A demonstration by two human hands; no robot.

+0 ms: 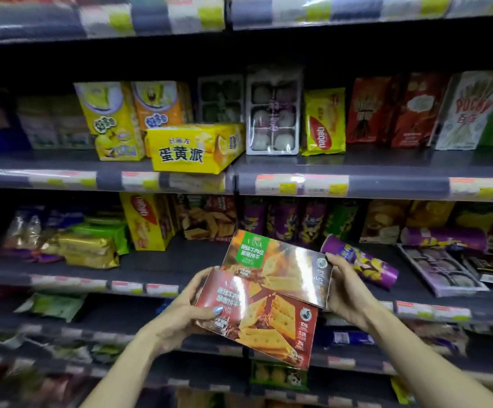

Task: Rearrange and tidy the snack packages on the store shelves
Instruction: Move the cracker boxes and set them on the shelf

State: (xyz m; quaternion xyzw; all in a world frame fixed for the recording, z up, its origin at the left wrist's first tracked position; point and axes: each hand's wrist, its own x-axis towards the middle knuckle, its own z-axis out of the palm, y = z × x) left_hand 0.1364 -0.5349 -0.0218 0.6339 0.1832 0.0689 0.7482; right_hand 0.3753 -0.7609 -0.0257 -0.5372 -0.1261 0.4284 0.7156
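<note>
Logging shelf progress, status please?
Left hand grips red cracker box. Right hand grips green-label cracker box behind it. Both off shelf. Toppled purple can lies just beyond.

Dark store shelves (386,160) with price strips along the front edges. On the upper shelf: yellow box (193,148) lying flat at the edge, cartoon cartons (112,119) upright behind, clear tray of round sweets (273,113), yellow wafer bag (324,122), red stick-biscuit boxes (386,110). On the shelf below: purple tube (363,262) lying on its side, gold bags (87,250) piled at left.

red cracker box (268,325), green-labelled cracker box (280,266) overlapping, tilted, seemingly touching
</note>
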